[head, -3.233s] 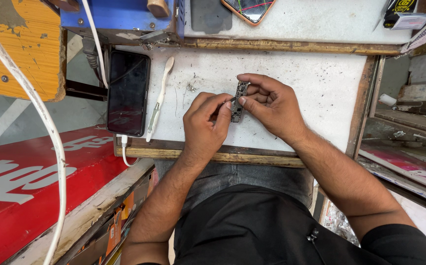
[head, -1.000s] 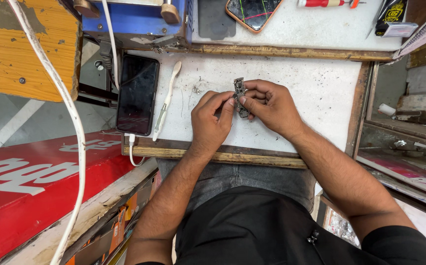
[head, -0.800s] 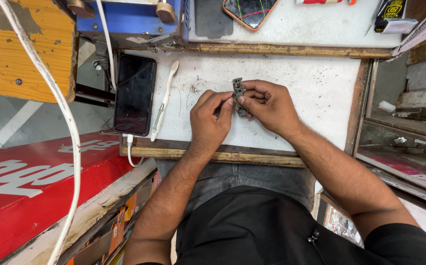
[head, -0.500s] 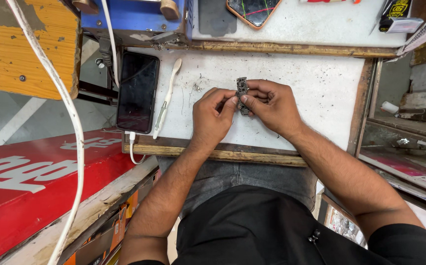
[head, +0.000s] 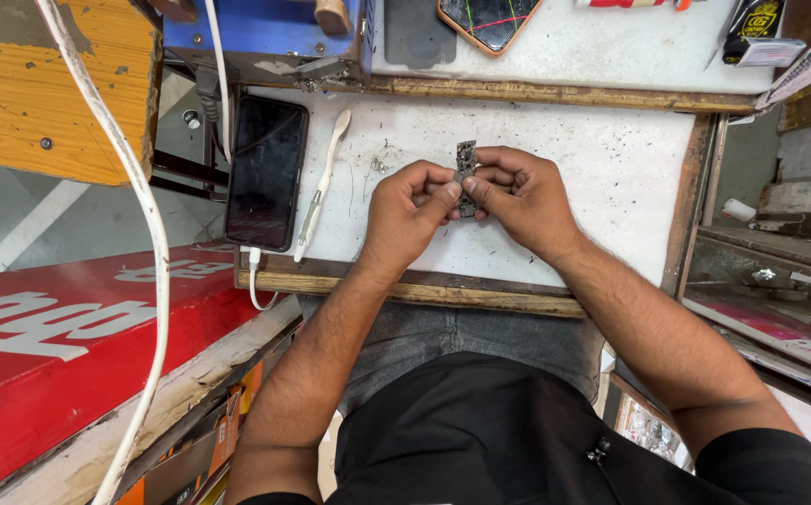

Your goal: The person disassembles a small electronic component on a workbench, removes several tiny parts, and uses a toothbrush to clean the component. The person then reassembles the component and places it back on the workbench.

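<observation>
Both of my hands meet over the white worktop [head: 602,178] and pinch a small dark circuit board [head: 466,161] that stands upright between the fingertips. My left hand [head: 407,213] grips its lower part from the left. My right hand [head: 517,198] holds it from the right, with thumb and forefinger on the board. Only the board's top sticks out above the fingers; the rest is hidden by them.
A black phone [head: 267,170] lies at the worktop's left edge with a white cable [head: 254,279] plugged in. A white toothbrush-like tool [head: 321,185] lies beside it. Another phone [head: 488,19] rests on the upper shelf. A thick white cord [head: 134,234] hangs at left above a red board [head: 59,346].
My hands stay together on the small board, with only slight finger shifts. The view has drifted a little; nothing was picked up or put down.
</observation>
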`<state>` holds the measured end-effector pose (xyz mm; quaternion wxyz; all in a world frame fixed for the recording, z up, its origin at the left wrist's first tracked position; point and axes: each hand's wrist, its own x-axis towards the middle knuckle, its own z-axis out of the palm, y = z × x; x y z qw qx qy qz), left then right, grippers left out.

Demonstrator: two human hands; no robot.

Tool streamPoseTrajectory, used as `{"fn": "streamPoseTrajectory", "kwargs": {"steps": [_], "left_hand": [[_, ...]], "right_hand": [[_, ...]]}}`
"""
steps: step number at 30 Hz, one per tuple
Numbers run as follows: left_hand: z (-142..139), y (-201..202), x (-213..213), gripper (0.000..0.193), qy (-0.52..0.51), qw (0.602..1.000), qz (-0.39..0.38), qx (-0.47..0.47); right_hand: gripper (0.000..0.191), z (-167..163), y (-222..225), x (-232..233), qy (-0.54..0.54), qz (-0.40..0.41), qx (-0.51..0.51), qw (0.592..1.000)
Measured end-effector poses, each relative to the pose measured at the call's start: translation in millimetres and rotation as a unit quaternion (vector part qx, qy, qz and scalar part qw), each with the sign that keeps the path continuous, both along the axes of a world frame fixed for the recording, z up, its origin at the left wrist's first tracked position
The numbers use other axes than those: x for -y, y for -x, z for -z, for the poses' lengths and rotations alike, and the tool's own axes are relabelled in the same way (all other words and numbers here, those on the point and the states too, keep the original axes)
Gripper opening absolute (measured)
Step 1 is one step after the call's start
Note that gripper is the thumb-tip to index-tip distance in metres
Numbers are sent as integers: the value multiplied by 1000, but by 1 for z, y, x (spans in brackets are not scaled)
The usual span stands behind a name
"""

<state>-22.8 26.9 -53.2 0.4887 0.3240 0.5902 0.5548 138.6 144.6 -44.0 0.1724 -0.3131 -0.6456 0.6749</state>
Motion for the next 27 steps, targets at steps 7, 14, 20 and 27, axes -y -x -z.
{"fn": "streamPoseTrajectory", "kwargs": {"steps": [7, 14, 20, 27], "left_hand": [[-7, 2, 9, 17, -7, 998, -62, -8], [-31, 35, 36, 16, -40, 840, -68, -537], [-33, 44, 35, 22, -28, 774, -36, -631], [-35, 48, 50, 13, -33, 834, -142, -533]], "right_hand": [[40, -1, 1, -5, 63, 21, -5, 998], [41, -1, 1, -2, 42, 13, -7, 999], [37, -1, 3, 3, -16, -15, 15, 1000], [27, -6, -2, -3, 104, -10, -50, 993]]}}
